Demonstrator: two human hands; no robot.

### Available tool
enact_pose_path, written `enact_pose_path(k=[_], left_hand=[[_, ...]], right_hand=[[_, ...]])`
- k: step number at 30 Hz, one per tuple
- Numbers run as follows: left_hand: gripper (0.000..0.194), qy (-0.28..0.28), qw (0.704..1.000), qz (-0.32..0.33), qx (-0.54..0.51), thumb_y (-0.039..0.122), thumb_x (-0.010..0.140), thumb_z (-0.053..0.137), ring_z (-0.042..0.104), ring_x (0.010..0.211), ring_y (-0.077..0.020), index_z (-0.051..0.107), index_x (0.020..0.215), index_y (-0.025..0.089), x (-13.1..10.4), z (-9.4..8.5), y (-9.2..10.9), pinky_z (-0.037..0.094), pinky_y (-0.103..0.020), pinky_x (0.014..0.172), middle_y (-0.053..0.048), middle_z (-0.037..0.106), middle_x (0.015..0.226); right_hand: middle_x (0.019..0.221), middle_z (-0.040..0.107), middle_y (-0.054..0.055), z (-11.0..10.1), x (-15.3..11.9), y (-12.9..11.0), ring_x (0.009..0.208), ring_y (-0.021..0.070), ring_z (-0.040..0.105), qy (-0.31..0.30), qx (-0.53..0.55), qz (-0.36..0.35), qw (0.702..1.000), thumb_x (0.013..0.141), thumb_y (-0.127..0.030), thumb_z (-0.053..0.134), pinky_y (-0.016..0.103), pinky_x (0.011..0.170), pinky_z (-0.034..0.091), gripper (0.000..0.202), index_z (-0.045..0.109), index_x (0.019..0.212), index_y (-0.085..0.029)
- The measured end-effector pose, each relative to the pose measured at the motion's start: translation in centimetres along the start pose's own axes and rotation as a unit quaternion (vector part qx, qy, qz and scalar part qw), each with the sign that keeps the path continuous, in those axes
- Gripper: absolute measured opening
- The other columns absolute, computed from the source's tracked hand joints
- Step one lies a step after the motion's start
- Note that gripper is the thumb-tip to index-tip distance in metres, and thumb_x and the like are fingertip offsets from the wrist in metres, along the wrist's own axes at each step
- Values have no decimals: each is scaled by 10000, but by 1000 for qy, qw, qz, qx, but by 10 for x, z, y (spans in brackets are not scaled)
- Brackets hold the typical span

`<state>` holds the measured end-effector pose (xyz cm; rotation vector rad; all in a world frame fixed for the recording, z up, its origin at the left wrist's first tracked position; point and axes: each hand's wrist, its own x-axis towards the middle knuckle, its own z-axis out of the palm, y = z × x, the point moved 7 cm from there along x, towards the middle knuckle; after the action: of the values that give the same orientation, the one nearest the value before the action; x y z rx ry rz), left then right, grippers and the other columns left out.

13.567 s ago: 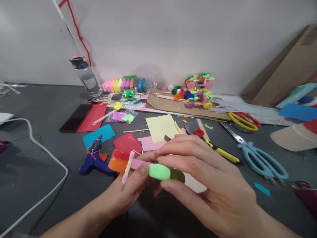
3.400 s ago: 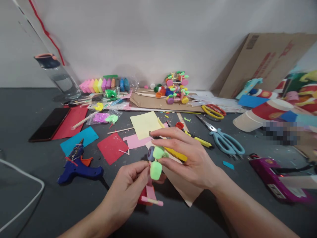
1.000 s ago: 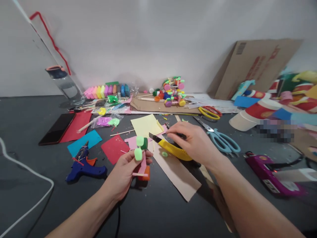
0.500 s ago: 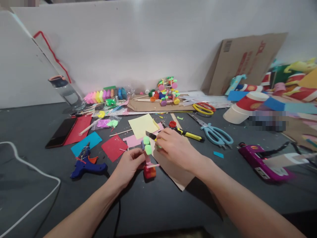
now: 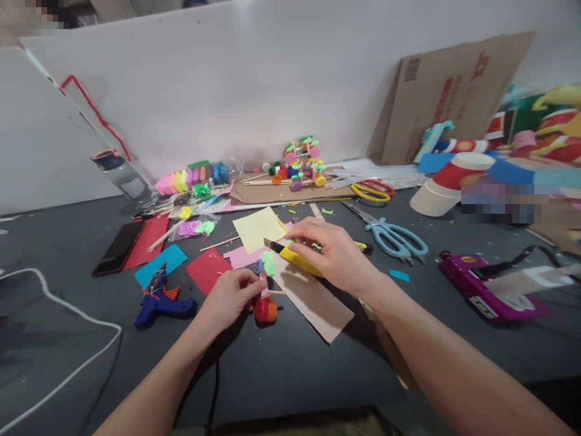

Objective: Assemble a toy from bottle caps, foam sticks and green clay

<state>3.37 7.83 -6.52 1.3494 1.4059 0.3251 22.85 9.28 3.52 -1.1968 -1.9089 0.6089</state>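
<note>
My left hand (image 5: 233, 297) pinches a small craft model by its pink middle part (image 5: 264, 284). Pale green lumps (image 5: 268, 264) and a bluish disc (image 5: 258, 266) top the model, with a red and orange round piece (image 5: 265, 311) at its bottom. A thin stick juts out to the right. To the right, my right hand (image 5: 324, 248) has its fingertips together on a small green piece (image 5: 289, 242), mostly hidden. Under that hand a yellow utility knife (image 5: 302, 261) lies with its blade out, pointing left, over a pale cardboard strip (image 5: 327, 315).
A blue glue gun (image 5: 163, 303) and coloured paper squares lie left, near a phone (image 5: 118, 248). Blue-handled scissors (image 5: 394, 237) and a purple device (image 5: 490, 290) lie right. At the back stands a colourful wheeled model (image 5: 304, 163). A bottle (image 5: 124, 175) leans at the back left.
My right hand has risen away and shifted right, uncovering the yellow handle of the knife. The model in my left hand has turned and tilted slightly.
</note>
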Motion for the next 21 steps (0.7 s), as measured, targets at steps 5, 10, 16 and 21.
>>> enact_pose_path(k=[5,10,16,21], left_hand=[[383,10,999,18,51,368,977,662,678,1113,-276,624,1307,176,-2,-10,-3,595,-484,920,-103,654,1322],[344,51,993,67,86,375,980,657,698,1033,-248,647,1254,167,-9,-33,4,607,-451,871,-95,686,1239],[270,224,947,226,48,422,993,572,613,707,-148,685,1016,177,-50,-63,44,494,-274,647,-4,681,828],[298,183,886,418,83,253,884,759,631,743,-111,698,1176,260,-86,-30,96,484,-201,601,29,712,906]], right_hand=[[939,763,52,6,1,5,823,175,681,1,152,62,987,869,-320,678,308,754,517,209,765,1000,-183],[814,752,27,19,-2,5,753,157,702,-32,301,114,946,818,-399,763,297,713,547,268,785,978,-184],[872,742,5,28,-8,-3,730,112,656,-29,421,124,898,771,-365,849,269,742,527,166,823,875,-238],[876,738,-10,40,-12,-17,804,125,660,-40,520,135,843,737,-450,888,267,777,530,210,820,816,-268]])
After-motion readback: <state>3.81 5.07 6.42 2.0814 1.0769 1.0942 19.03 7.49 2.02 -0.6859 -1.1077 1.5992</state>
